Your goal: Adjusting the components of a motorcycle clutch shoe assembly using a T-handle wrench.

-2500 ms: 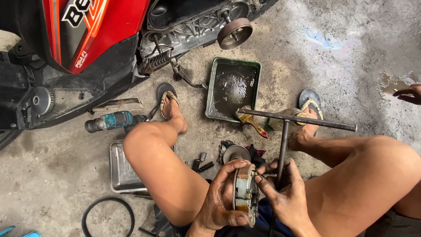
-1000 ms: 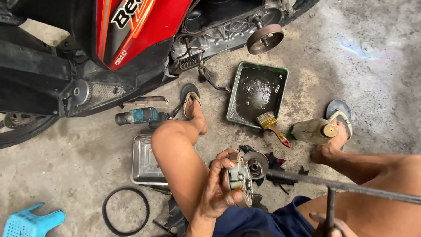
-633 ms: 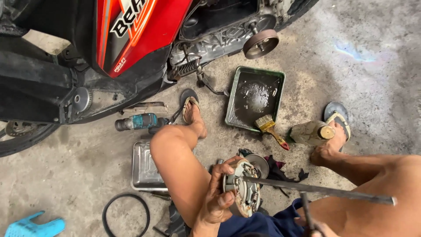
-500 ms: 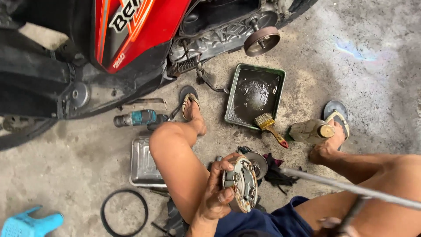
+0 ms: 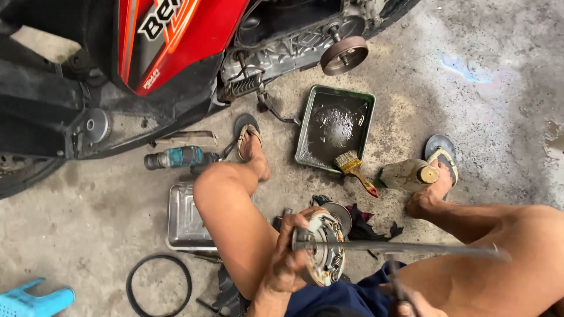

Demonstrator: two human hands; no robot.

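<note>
View: head camera, looking down between the person's knees onto a concrete floor.
Left hand (image 5: 289,258): lower centre of the frame, fingers closed round the round metal clutch assembly (image 5: 322,248), held on edge between the thighs.
Right hand (image 5: 411,304): bottom edge, right of centre, mostly cut off; closed on the stem of the T-handle wrench (image 5: 405,249), as far as can be seen.
Wrench position: the long bar lies level across the lower centre, its left end touching the face of the clutch assembly.
Change: half a second ago the bar slanted away to the lower right, clear of the assembly; a second ago it lay farther off still. It has since swung up and its end has met the part.
Meaning: judged, the tool is being seated on the assembly's centre fastener; whether it is fully engaged cannot be told.
Scooter (image 5: 176,53): red and black, upper left, engine side uncovered.
Green tray (image 5: 305,132): upper centre, dark liquid inside.
Paintbrush (image 5: 354,170): at the tray's lower right corner.
Cordless drill (image 5: 176,157): left of centre, beside the left foot.
Steel tray (image 5: 182,220): left of the left leg.
Rubber belt (image 5: 157,286): lower left.
Blue plastic object (image 5: 32,299): bottom left corner.
</note>
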